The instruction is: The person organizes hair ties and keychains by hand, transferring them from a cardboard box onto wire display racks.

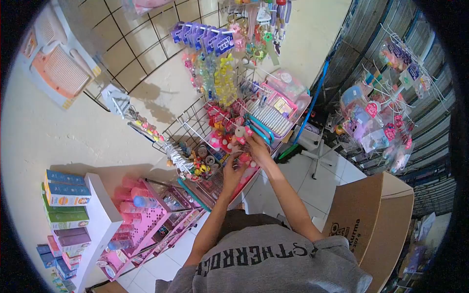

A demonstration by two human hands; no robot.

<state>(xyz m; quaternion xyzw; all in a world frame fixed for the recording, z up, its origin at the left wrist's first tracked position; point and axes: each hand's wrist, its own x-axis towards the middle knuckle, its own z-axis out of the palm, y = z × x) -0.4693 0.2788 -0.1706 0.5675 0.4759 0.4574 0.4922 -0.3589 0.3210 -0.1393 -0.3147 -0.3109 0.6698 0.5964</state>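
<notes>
Below the hanging trinkets, near the middle of your view, a small pink piece (pixel 244 157) sits between your two hands, partly covered by your fingers, so its full shape is hard to make out; your right hand (pixel 259 149) is half curled, its fingertips among the pink and whitish bits, and you cannot tell from here what it grips; your left hand (pixel 233 172) is loosely bent, thumb and fingers parted beside the pink piece, and whether it has hold of it you cannot tell either; red and pink trinkets (pixel 219 117) crowd just beyond your fingers, overlapping too closely to separate; above them hang yellow strands (pixel 226 80) and purple labels (pixel 222 45), while the wire rack (pixel 188 122) is partly hidden behind the goods; white hooks bearing beaded pieces (pixel 202 168) jut out close to the left of your left hand; a pink tray (pixel 278 105) lies past your right hand; your grey shirt (pixel 278 254) blocks the floor beneath you; a cardboard box (pixel 369 219) stands to your right, partly covered by your sleeve.
</notes>
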